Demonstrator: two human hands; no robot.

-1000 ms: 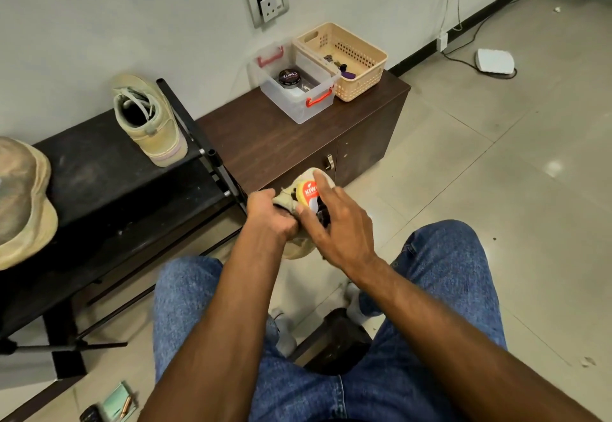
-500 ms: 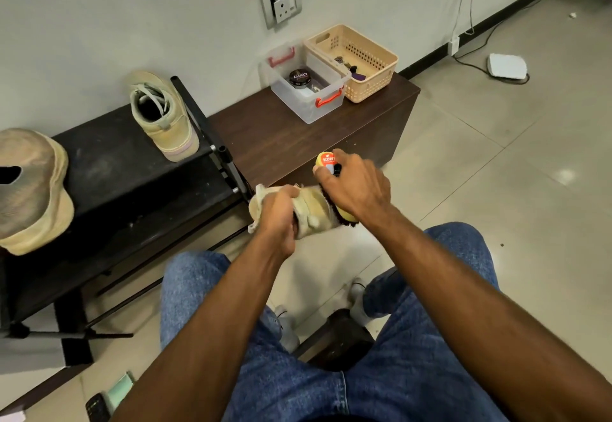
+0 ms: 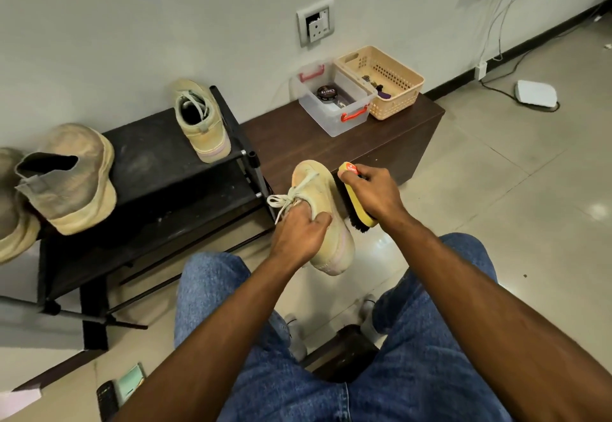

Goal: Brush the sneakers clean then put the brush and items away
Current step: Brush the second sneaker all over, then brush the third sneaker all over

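My left hand [image 3: 299, 234] grips a beige sneaker [image 3: 326, 209] by its opening, holding it in the air above my knees with the toe pointing away. My right hand [image 3: 372, 194] holds a yellow-backed shoe brush [image 3: 354, 201] with black bristles pressed against the sneaker's right side. A matching beige sneaker [image 3: 200, 122] stands on the black shoe rack [image 3: 155, 153]. A clear plastic box [image 3: 334, 103] with red handles holds a round polish tin [image 3: 327, 93].
A beige basket [image 3: 381, 82] sits beside the clear box on a dark wooden cabinet [image 3: 331, 143]. Larger worn tan shoes [image 3: 69, 178] rest on the rack's left. A dark stool [image 3: 344, 352] is between my legs. Phone and a card lie on the floor, lower left. Cables run along the wall.
The sneaker has been turned so its toe points away and its laces show. The brush has moved from on top of the shoe to its right side.
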